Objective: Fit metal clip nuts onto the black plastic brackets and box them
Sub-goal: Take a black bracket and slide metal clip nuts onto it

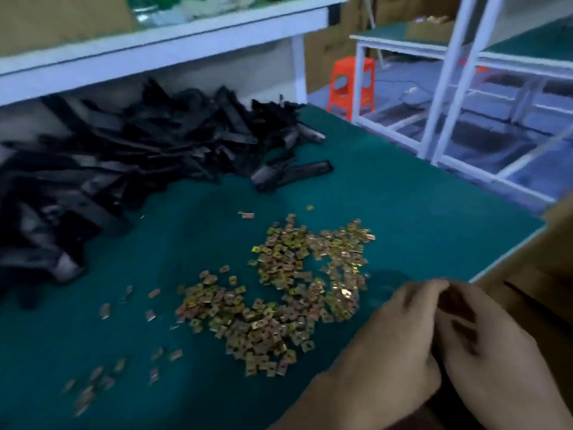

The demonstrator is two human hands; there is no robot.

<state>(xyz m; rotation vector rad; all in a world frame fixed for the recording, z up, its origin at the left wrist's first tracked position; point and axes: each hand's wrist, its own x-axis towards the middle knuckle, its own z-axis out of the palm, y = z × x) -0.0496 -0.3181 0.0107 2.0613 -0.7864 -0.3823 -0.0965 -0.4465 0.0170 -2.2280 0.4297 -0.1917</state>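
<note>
Clip nuts (294,290) blurred; hands' (440,330) contents hidden.

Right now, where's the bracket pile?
In the head view the black plastic brackets are heaped at the left rear of the green table, under the white shelf, left of and beyond the clip nuts.
</note>
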